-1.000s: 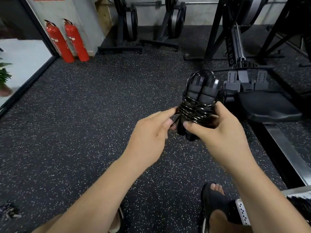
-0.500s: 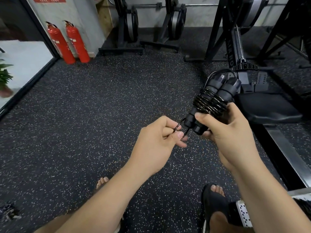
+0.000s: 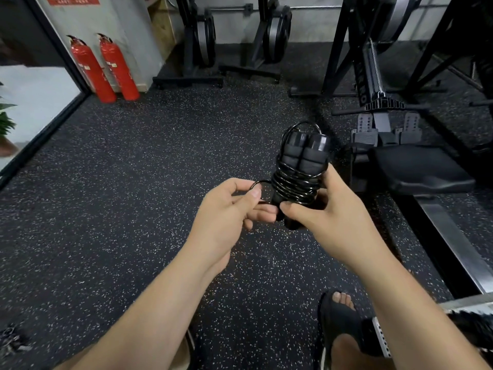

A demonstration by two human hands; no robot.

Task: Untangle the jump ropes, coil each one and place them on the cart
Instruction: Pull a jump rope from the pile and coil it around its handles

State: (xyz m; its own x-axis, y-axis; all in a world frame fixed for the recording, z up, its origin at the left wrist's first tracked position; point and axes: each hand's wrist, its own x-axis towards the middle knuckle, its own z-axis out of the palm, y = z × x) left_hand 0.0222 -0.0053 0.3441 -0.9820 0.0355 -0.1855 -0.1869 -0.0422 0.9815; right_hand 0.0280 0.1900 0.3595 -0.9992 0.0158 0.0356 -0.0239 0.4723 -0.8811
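My right hand (image 3: pixel 329 220) wraps round the lower end of the jump rope (image 3: pixel 296 182), thumb across the front. That way the two handles (image 3: pixel 305 153) stand upright side by side above my knuckles and the coils can't slip. Just left of it, my left hand (image 3: pixel 226 212) pinches the last small loop of cord (image 3: pixel 256 184) between thumb and forefinger. I reckon that's the tail to tuck under the wraps. The cord is thin, glossy and black, wound tight; the handles are matte, padded and ribbed. The bundle hangs above the speckled rubber floor (image 3: pixel 120 182), not yet on a cart.
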